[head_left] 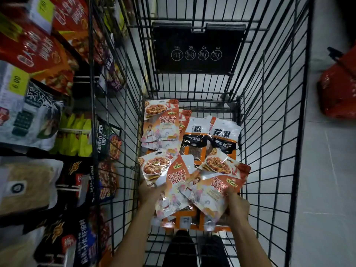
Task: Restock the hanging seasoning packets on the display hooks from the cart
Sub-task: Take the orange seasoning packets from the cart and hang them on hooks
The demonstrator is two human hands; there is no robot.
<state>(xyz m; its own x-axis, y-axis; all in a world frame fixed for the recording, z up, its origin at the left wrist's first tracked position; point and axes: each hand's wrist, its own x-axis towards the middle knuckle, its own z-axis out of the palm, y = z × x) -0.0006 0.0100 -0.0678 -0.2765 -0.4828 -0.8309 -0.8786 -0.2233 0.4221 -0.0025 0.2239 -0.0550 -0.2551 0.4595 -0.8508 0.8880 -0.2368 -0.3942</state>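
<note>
Both my hands reach down into the black wire cart [269, 116]. My left hand [149, 191] grips the lower edge of an orange-and-white seasoning packet [169, 178] with a dish printed on it. My right hand [236, 204] holds a second packet of the same kind [217, 182], tilted to the right; the two packets overlap in the middle. More of these packets [160, 122] lie stacked at the cart's far left. White-and-black spice packets [223, 135] lie at the far right, over orange cartons [185, 220]. Hanging packets on the display [55, 47] fill the left side.
The display on the left carries red, yellow [77, 135], black and clear packets on hooks, with yellow price tags [18, 81]. A folded black child seat [198, 49] closes the cart's far end. A red basket [339, 87] sits on the grey tile floor at right.
</note>
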